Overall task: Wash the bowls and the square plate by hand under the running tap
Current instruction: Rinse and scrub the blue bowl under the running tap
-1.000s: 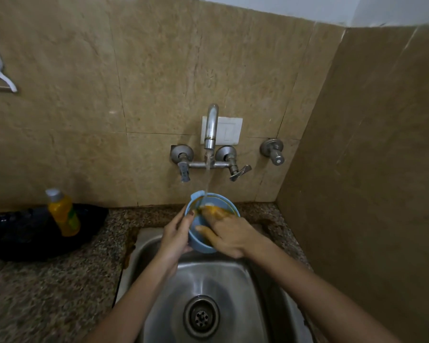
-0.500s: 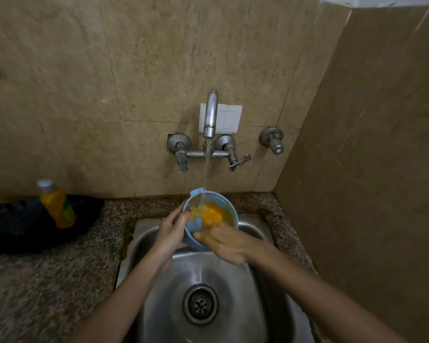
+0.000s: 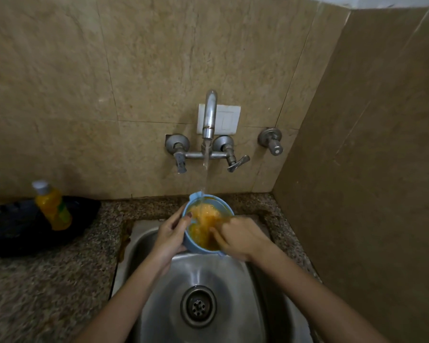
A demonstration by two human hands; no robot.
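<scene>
A round blue bowl [image 3: 191,241] is held over the steel sink [image 3: 156,288], right under the spout of the wall tap [image 3: 209,112]. The water stream [image 3: 205,174] falls into it, and the bowl is full of orange, foamy water. My left hand [image 3: 170,235] grips the bowl's left wall, thumb on the rim. From the right, my right hand [image 3: 243,237] lies over the rim with its fingers dipped into the orange water. No other bowl or square plate is in view.
The drain [image 3: 198,306] lies in the sink's middle, below the hands. A yellow bottle with a white cap [image 3: 52,206] stands on a black object [image 3: 13,231] on the granite counter [image 3: 47,293] at the left. A tiled side wall [image 3: 369,169] closes the right.
The bowl has tipped so more of its inside shows, and the orange water in it has risen and foamed. My right hand's fingers have shifted inside it. The view has dipped slightly.
</scene>
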